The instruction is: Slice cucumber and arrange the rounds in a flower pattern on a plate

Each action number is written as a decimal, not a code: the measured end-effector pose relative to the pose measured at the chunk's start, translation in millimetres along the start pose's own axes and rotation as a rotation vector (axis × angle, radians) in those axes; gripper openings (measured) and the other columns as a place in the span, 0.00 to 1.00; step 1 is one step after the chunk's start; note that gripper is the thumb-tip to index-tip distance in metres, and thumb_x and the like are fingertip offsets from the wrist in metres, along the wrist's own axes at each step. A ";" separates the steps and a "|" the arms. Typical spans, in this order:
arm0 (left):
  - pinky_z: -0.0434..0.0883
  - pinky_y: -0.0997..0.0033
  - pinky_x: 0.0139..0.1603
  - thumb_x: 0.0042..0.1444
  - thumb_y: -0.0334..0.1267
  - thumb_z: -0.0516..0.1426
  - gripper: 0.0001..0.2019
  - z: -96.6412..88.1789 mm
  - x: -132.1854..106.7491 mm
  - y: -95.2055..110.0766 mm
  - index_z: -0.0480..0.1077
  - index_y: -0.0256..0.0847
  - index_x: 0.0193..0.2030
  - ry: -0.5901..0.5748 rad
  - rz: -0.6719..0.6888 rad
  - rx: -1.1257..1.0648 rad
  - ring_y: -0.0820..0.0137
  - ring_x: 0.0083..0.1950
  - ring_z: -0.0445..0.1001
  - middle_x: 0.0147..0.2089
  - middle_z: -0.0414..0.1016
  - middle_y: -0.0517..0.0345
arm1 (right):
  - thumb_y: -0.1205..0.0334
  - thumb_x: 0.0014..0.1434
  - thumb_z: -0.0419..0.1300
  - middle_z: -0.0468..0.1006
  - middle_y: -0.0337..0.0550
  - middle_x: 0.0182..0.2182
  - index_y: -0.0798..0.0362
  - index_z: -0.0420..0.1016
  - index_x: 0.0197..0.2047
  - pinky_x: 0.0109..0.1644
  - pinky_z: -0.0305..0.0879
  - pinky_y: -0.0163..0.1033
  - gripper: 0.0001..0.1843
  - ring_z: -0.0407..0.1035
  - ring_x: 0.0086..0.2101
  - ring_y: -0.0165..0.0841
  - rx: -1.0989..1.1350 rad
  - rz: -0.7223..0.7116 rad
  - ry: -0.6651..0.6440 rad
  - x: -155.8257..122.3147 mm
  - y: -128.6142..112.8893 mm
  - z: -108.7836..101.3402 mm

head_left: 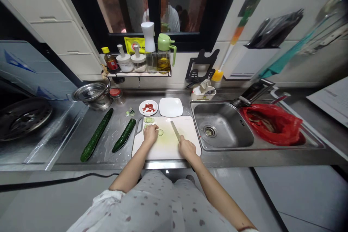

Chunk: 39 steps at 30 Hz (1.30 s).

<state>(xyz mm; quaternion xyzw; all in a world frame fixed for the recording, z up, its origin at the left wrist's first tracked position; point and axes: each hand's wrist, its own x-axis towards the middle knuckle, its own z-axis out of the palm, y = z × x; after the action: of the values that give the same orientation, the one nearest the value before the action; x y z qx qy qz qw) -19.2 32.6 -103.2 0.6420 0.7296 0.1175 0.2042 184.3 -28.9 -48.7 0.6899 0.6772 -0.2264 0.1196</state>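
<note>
My right hand [187, 147] is wrapped around the handle of a kitchen knife [175, 130], whose blade points away over the white cutting board [174, 152]. On the board's left half, my left hand [150, 134] is closed, its fingers curled together. At those fingertips is a thin cucumber slice [160, 132]; the exact grip is partly hidden. More cucumber slices [149, 120] lie just beyond the left hand, some partly covered by it. Left of the board rest a shorter cucumber [124, 136] with a cut end and a long whole cucumber [97, 136].
Behind the board are a small plate of chopped red pieces [148, 108], a white square plate [171, 107] and cucumber scraps [130, 112]. The sink [223, 127] and a red plastic bag [272, 125] are right. A steel pot [92, 96] stands back left, below a condiment rack [140, 74].
</note>
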 end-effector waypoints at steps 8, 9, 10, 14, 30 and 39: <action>0.61 0.61 0.54 0.54 0.39 0.60 0.08 -1.0 7.5 -3.7 0.75 0.47 0.41 -0.040 -0.062 0.054 0.59 0.56 0.67 0.47 0.77 0.54 | 0.66 0.65 0.44 0.79 0.54 0.41 0.54 0.63 0.55 0.42 0.60 0.40 0.17 0.74 0.44 0.41 -0.012 -0.037 0.031 -8.2 6.6 -0.9; 0.60 0.61 0.54 0.54 0.39 0.60 0.08 -0.9 8.6 -3.7 0.75 0.47 0.41 -0.044 -0.069 0.056 0.59 0.56 0.67 0.47 0.77 0.55 | 0.65 0.65 0.44 0.79 0.54 0.41 0.54 0.63 0.54 0.42 0.60 0.40 0.17 0.74 0.44 0.41 -0.020 -0.047 0.038 -11.5 7.6 -0.4; 0.60 0.61 0.54 0.54 0.39 0.60 0.08 -0.7 9.4 -3.8 0.75 0.47 0.41 -0.047 -0.074 0.057 0.59 0.56 0.67 0.47 0.77 0.55 | 0.65 0.65 0.44 0.79 0.53 0.41 0.53 0.63 0.54 0.42 0.60 0.40 0.16 0.74 0.43 0.41 -0.030 -0.060 0.044 -15.3 8.4 0.3; 0.59 0.62 0.55 0.53 0.40 0.61 0.08 0.8 11.1 -4.1 0.75 0.48 0.41 -0.055 -0.093 0.050 0.60 0.57 0.66 0.48 0.77 0.56 | 0.65 0.65 0.44 0.80 0.52 0.40 0.53 0.64 0.53 0.42 0.59 0.40 0.16 0.74 0.43 0.41 -0.081 -0.139 0.036 -32.3 8.9 3.6; 0.60 0.62 0.55 0.52 0.40 0.61 0.08 2.0 11.8 -6.8 0.75 0.48 0.41 -0.059 -0.096 0.026 0.60 0.58 0.66 0.49 0.76 0.56 | 0.69 0.63 0.45 0.80 0.55 0.39 0.55 0.65 0.53 0.42 0.61 0.41 0.17 0.75 0.43 0.42 -0.138 -0.202 -0.021 -41.4 -5.3 10.0; 0.60 0.61 0.55 0.53 0.40 0.59 0.05 -0.4 18.7 -2.4 0.75 0.48 0.37 -0.085 -0.143 0.028 0.59 0.56 0.68 0.44 0.79 0.57 | 0.71 0.61 0.46 0.79 0.57 0.42 0.56 0.63 0.56 0.42 0.63 0.41 0.20 0.74 0.46 0.43 -0.149 -0.234 -0.067 -35.7 -5.0 7.3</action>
<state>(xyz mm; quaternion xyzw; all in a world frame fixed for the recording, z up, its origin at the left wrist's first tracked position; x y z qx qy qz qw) -23.2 50.7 -106.6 0.5954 0.7659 0.0652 0.2338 179.0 -63.5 -37.5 0.5874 0.7636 -0.2105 0.1659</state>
